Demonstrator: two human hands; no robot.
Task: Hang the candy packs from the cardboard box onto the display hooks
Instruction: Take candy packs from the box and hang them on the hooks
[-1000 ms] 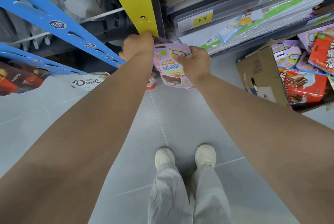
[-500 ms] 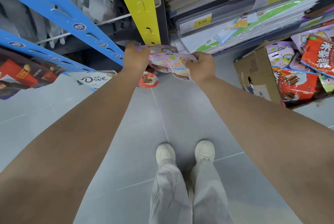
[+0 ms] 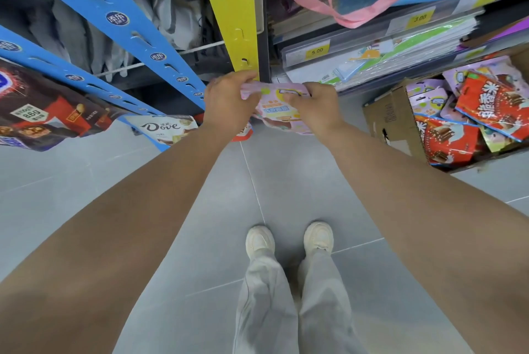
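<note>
A pink candy pack [image 3: 279,109] hangs between both hands at the lower end of a yellow hanging strip [image 3: 233,14]. My left hand [image 3: 227,102] pinches the pack's top left edge just under the strip's end. My right hand [image 3: 315,106] grips its top right corner. The strip's lowest hook is hidden behind my fingers. A brown cardboard box [image 3: 392,122] at the right holds several pink and red candy packs [image 3: 489,102].
Two blue hanging strips [image 3: 114,22] at the left carry dark chocolate packs [image 3: 43,113] and a white Dove pack [image 3: 163,129]. A red pack [image 3: 243,133] peeks out below my left hand. Stationery shelves with price tags [image 3: 316,52] stand behind. Grey tiled floor and my shoes [image 3: 289,239] lie below.
Both hands have raised the pink pack's top edge toward the bottom end of the yellow strip. The pack went from hanging flat to tipped up at the top.
</note>
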